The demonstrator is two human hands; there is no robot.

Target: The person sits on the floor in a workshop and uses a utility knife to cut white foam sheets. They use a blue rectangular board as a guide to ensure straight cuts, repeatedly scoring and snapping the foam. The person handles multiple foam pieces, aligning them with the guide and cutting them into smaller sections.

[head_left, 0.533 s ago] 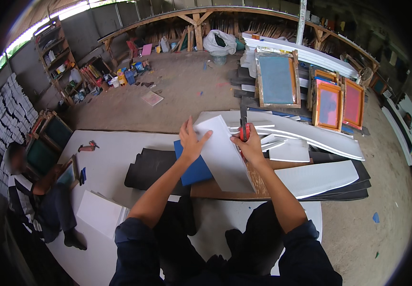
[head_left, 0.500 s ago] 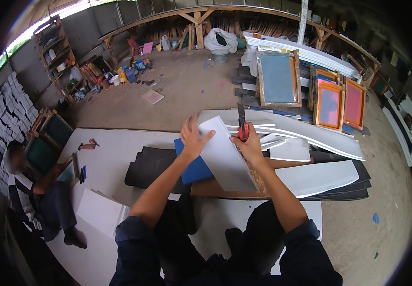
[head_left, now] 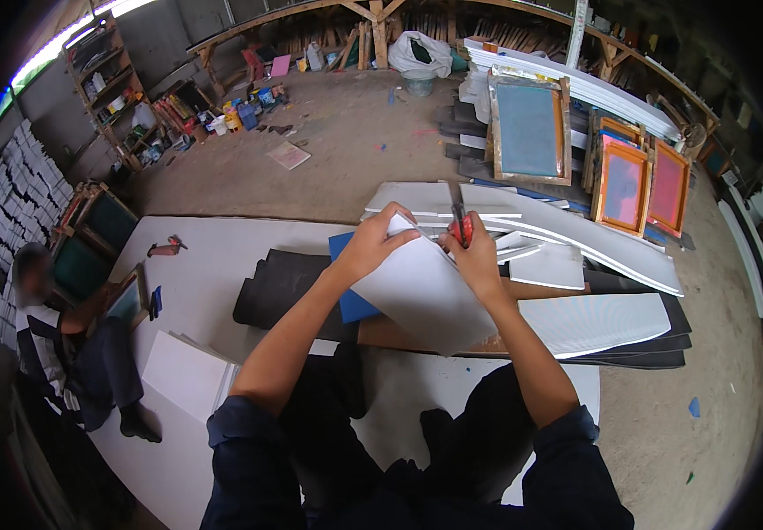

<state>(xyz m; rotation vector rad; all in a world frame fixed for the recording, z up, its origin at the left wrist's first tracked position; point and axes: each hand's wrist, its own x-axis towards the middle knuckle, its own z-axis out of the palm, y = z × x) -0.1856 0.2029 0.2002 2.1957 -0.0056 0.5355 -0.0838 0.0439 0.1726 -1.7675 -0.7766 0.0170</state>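
My left hand (head_left: 379, 243) grips the far left corner of a small stack of white sheets (head_left: 425, 296), thumb on top. The stack is raised and tilted above the work board. In my right hand (head_left: 477, 261) is a red utility knife (head_left: 462, 230), its dark blade pointing up and away from me. The right thumb and fingertips are close to the stack's right edge; whether they touch it I cannot tell. Partly behind the stack lies a blue pad (head_left: 356, 305). Beneath is a brown board (head_left: 390, 335), mostly covered by the sheets.
White offcuts (head_left: 547, 265) and a long white strip (head_left: 593, 322) lie to the right, over black sheets (head_left: 280, 290). Another person (head_left: 90, 344) sits at the left, near a white stack (head_left: 185, 375). Framed screens (head_left: 530, 128) lean at the far right. A red-handled tool (head_left: 167, 247) lies on the white floor sheet.
My left hand has moved right and closed over the stack's far corner. The stack has turned and tipped, and the right hand with the knife has shifted slightly right. The view has moved a little.
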